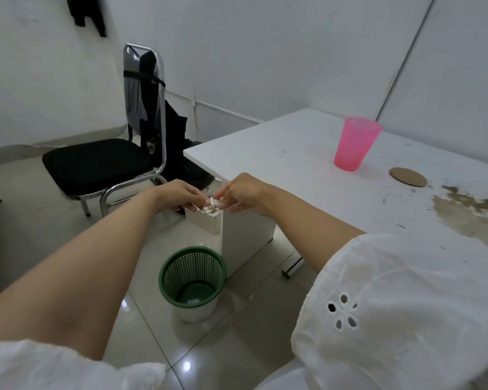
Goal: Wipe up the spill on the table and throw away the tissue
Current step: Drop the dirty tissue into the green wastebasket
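Both my hands meet in front of me beyond the left end of the white table (279, 164). My left hand (178, 192) and my right hand (240, 192) both pinch a crumpled, stained white tissue (210, 206) between the fingertips. The tissue hangs in the air, higher than and beyond the green mesh waste bin (192, 280) that stands on the floor by the table's side panel. A brown spill stain (468, 212) spreads over the table top at the right.
A pink plastic cup (355, 143) stands upright on the table, with a round brown coaster (407, 177) beside it. A black chair (102, 161) with a dark garment on its back stands on the tiled floor to the left. A small white box (206, 222) sits under the tissue.
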